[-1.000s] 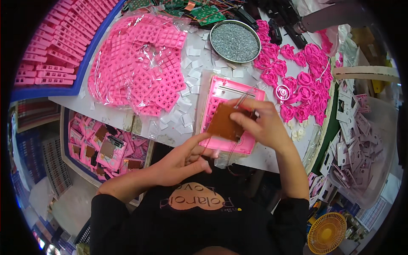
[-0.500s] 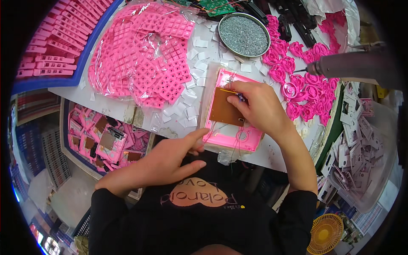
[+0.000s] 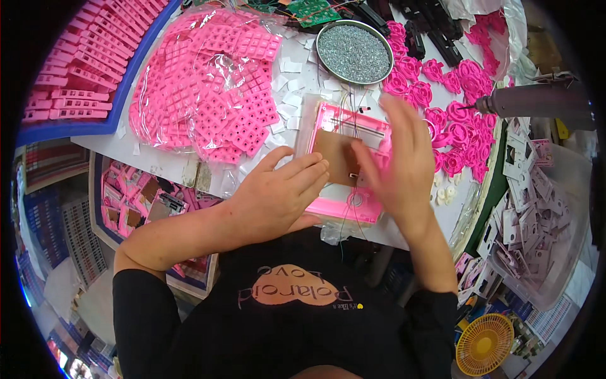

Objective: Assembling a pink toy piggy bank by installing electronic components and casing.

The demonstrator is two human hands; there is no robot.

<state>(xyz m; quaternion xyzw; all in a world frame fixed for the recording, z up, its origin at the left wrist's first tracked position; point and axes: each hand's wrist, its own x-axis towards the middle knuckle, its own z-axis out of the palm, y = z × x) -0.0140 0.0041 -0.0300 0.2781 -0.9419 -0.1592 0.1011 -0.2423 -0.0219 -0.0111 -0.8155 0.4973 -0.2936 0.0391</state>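
A pink plastic casing (image 3: 326,203) lies open side up on the table in front of me. Inside it sits a brown circuit board (image 3: 332,155), with thin wires trailing over it and past both ends of the casing. My left hand (image 3: 274,196) has its fingers stretched out, their tips at the casing's left edge beside the board. Over the casing's right side is my right hand (image 3: 404,167), slightly blurred, thumb and fingers apart with nothing visible between them. Its thumb hovers by the board's right edge; whether it touches cannot be told.
A round dish of small screws (image 3: 355,54) stands behind the casing. Bagged pink keypads (image 3: 208,82) lie left, loose pink rings (image 3: 451,158) right. An electric screwdriver (image 3: 530,101) points in from the right. A bin of pale parts (image 3: 536,221) and a tray of pink assemblies (image 3: 167,202) flank me.
My right hand has opened and lifted off the board's upper part, shifting right. My left hand has moved up and forward, its fingers now straightened along the casing's left edge.
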